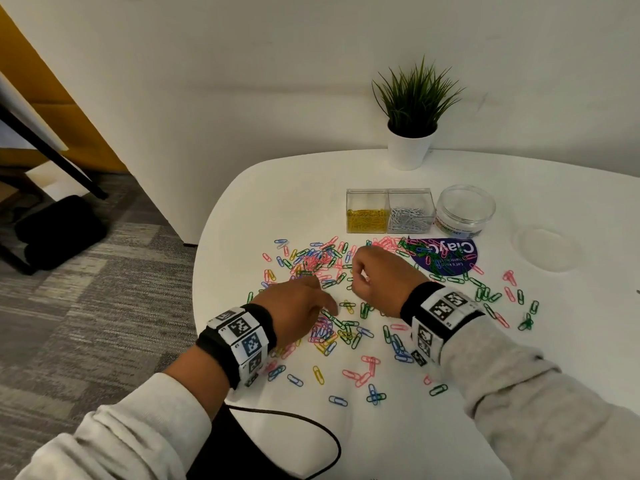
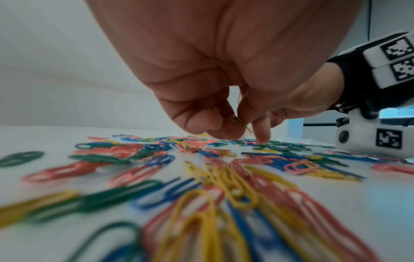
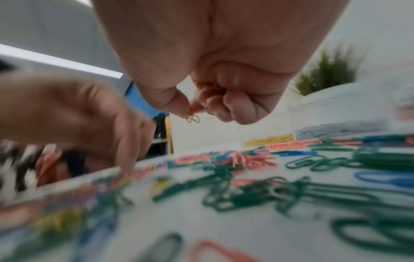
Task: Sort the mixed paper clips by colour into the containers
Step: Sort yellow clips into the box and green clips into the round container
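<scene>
Mixed paper clips (image 1: 325,265) in pink, green, blue and yellow lie scattered over the white table (image 1: 277,202). My left hand (image 1: 311,306) is low over the pile; its index fingertip (image 2: 262,140) touches the clips while its curled fingers hold a yellow clip (image 2: 243,124). My right hand (image 1: 360,271) hovers just above the pile with fingers curled. Its thumb and forefinger pinch yellow clips (image 3: 192,118), and more yellow ones (image 3: 208,86) are tucked in its palm. At the back stand a clear box of yellow clips (image 1: 367,211) and a joined box of silver clips (image 1: 410,211).
A round clear jar (image 1: 464,209) stands right of the boxes, its lid (image 1: 550,249) lying further right. A purple printed sticker (image 1: 446,254) lies under some green clips. A potted plant (image 1: 412,133) stands at the wall. A black cable (image 1: 311,427) crosses the near table edge.
</scene>
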Demonstrator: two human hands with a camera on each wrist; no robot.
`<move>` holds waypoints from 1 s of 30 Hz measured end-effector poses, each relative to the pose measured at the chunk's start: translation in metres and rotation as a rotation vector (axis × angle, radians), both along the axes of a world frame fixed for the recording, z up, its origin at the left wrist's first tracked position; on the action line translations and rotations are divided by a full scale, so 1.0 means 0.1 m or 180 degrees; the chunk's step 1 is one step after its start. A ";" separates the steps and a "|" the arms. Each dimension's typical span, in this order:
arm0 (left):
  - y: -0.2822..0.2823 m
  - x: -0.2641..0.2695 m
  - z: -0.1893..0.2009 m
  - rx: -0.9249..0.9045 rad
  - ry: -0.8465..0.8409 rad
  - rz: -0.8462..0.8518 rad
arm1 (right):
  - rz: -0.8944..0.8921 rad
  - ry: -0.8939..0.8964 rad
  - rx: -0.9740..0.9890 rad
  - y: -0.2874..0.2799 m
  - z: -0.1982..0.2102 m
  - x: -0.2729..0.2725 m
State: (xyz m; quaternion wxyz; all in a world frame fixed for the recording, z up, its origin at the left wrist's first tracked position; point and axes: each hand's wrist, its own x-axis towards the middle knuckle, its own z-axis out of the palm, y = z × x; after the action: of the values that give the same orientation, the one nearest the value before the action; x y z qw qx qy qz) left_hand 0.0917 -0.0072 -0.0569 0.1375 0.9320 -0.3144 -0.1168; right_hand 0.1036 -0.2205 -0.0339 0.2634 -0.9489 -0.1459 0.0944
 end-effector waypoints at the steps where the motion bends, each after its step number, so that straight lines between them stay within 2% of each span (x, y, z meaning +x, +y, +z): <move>1: 0.04 -0.02 -0.01 0.0100 0.0102 -0.0053 | -0.0181 0.0037 0.0300 -0.06 0.01 -0.03; 4: 0.13 -0.02 0.03 0.0280 0.0208 0.0268 | -0.0803 0.0471 0.1369 -0.20 0.04 -0.12; 7: 0.17 0.01 0.10 0.0183 0.0147 0.0739 | -0.1421 0.1505 0.2990 -0.21 0.04 -0.24; 8: 0.18 0.01 0.11 -0.0086 0.0306 0.0974 | -0.1588 0.1770 0.3294 -0.21 0.01 -0.26; 10: 0.16 -0.01 0.14 -0.0908 0.0963 0.1521 | -0.1727 0.2133 0.3449 -0.18 -0.03 -0.30; 12: 0.09 -0.07 0.19 -0.1504 0.1668 0.1884 | -0.1681 0.2269 0.3178 -0.14 -0.07 -0.34; 14: 0.00 -0.14 0.25 -0.1524 0.1990 0.1867 | -0.1364 0.2024 0.2340 -0.07 -0.10 -0.35; 15: -0.04 -0.18 0.26 -0.1262 0.1856 0.1661 | -0.1060 0.1702 0.1679 -0.04 -0.11 -0.35; 17: -0.08 -0.26 0.24 -0.0593 0.1259 0.1048 | -0.0460 0.0940 0.0455 0.04 -0.15 -0.33; 19: -0.08 -0.31 0.21 0.0000 0.0929 0.0701 | -0.0210 0.0534 -0.0197 0.07 -0.15 -0.32; 22: -0.03 -0.29 0.16 0.0353 0.0664 0.0769 | -0.0066 0.0393 -0.0704 0.07 -0.15 -0.30; 26: 0.05 -0.25 0.17 0.0354 0.0193 0.0884 | -0.0048 0.0220 -0.0919 0.07 -0.11 -0.30; 30: 0.01 -0.30 0.16 0.0307 0.0259 0.0735 | 0.0067 0.0072 -0.1001 0.13 -0.11 -0.30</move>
State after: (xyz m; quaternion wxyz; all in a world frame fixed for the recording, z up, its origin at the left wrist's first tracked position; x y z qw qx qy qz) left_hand 0.0618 -0.0058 -0.0410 0.1176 0.9620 -0.1932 -0.1529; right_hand 0.0736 -0.2074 -0.0448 0.1122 -0.9757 -0.1363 0.1295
